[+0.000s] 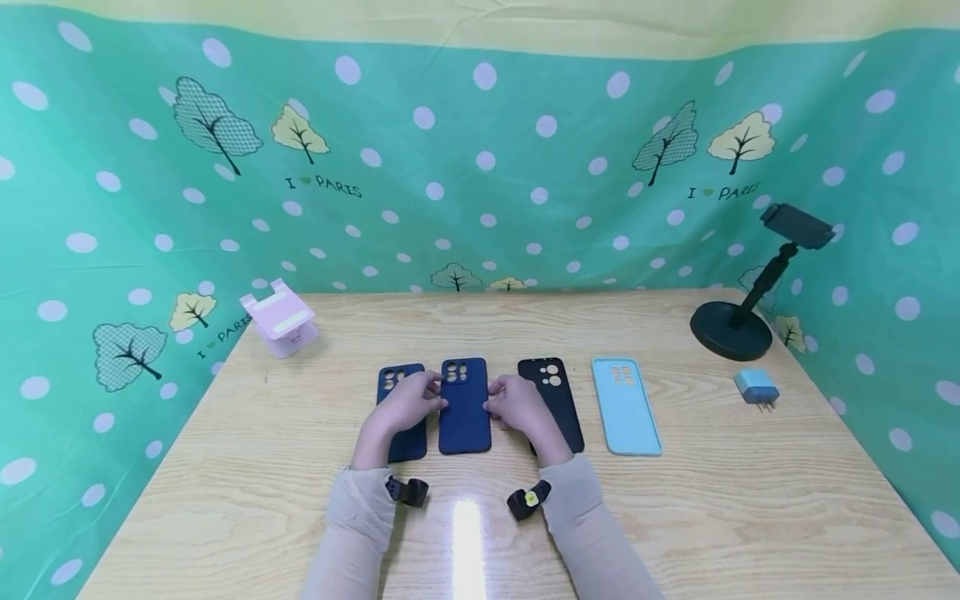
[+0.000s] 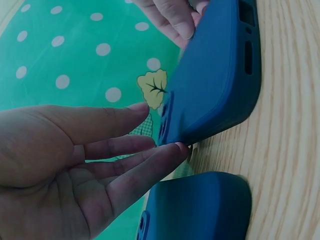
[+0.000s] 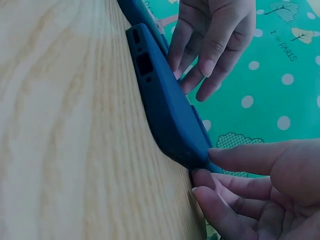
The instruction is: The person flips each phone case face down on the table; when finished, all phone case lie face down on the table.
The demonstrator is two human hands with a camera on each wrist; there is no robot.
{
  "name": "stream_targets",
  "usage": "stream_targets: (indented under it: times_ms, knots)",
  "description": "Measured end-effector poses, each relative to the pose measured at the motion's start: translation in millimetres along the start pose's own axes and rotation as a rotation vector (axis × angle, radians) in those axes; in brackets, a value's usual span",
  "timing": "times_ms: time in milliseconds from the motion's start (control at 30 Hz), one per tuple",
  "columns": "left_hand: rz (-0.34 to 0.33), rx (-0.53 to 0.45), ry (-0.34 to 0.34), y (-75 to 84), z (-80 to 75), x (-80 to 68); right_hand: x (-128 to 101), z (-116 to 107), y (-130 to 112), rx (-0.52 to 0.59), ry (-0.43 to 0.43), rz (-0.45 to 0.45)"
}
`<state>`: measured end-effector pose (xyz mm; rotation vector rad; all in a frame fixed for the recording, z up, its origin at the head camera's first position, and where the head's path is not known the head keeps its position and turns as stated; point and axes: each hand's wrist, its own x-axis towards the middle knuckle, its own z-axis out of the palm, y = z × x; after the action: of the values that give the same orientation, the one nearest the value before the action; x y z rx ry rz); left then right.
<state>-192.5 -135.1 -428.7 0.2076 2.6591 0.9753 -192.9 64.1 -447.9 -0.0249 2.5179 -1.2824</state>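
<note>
Bench (image 1: 675, 517) of pale wood grain carries four phone cases in a row, with both hands at the second from the left. Left hand (image 1: 407, 402) has straight fingers laid against the left edge of the blue case (image 1: 464, 408); left wrist view shows the fingertips (image 2: 172, 150) touching the case's edge, not curled round it, so this grip is open. Right hand (image 1: 517, 406) meets the opposite edge in the same manner; right wrist view shows its fingertips (image 3: 220, 155) touching the case's corner with fingers extended, grip likewise open. The blue case sits between the two hands, and both wrist views show one long side raised off the bench (the degree of tilt cannot be judged from the head view).

To its left lies the dark blue case (image 1: 402, 417), flat on the bench and partly under the left hand. To its right lies the black case (image 1: 553, 400), partly covered by the right hand. Further right, apart from the hands, lies the light blue case (image 1: 625, 406), flat.

At the far left of the bench stands a pink phone holder (image 1: 281, 320). At the far right stands a black stand (image 1: 738, 321) with a round base and a clamp on top; near it, a small blue charger plug (image 1: 756, 387). A green dotted cloth (image 1: 480, 167) with tree prints encloses the bench on three sides
</note>
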Motion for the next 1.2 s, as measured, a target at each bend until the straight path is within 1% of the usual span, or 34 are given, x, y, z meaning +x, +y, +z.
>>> stream_targets:
  times_ms: [133, 200, 300, 400, 500, 633, 767, 900, 1100, 1200]
  knots:
    - [0.002, 0.018, -0.001, 2.5, -1.4, -1.5, 0.2, -0.4, -0.5, -0.012, -0.002, -0.004]
    - [0.009, 0.025, 0.004, 6.1, -2.6, -3.4, -0.7, -3.0, -1.0, -0.014, -0.008, -0.020]
    - [0.039, 0.022, 0.016, 14.0, -4.3, -7.2, -1.9, -10.5, -1.4, -0.017, -0.003, -0.060]
    - [0.081, -0.015, 0.018, 24.0, -3.6, -10.5, -1.7, -20.9, 0.6, -0.025, 0.036, -0.102]
    - [0.118, -0.055, 0.013, 33.2, 1.6, -10.1, -1.0, -34.3, 5.3, 0.007, 0.084, -0.119]
    - [0.156, -0.097, -0.009, 41.7, 15.4, 0.2, -3.2, -57.1, 16.6, 0.047, 0.131, -0.120]
    - [0.183, -0.116, -0.037, 48.5, 29.6, 12.3, -7.3, -77.6, 30.3, 0.035, 0.169, -0.092]
    - [0.178, -0.132, -0.038, 55.1, 39.9, 17.7, -9.9, -90.3, 40.6, -0.025, 0.203, -0.052]
    - [0.137, -0.186, -0.028, 62.6, 54.5, 21.3, -10.1, -95.8, 49.1, -0.136, 0.215, 0.017]
    - [0.117, -0.173, -0.012, 66.2, 61.8, 22.4, -9.6, -94.3, 50.7, -0.174, 0.202, 0.049]
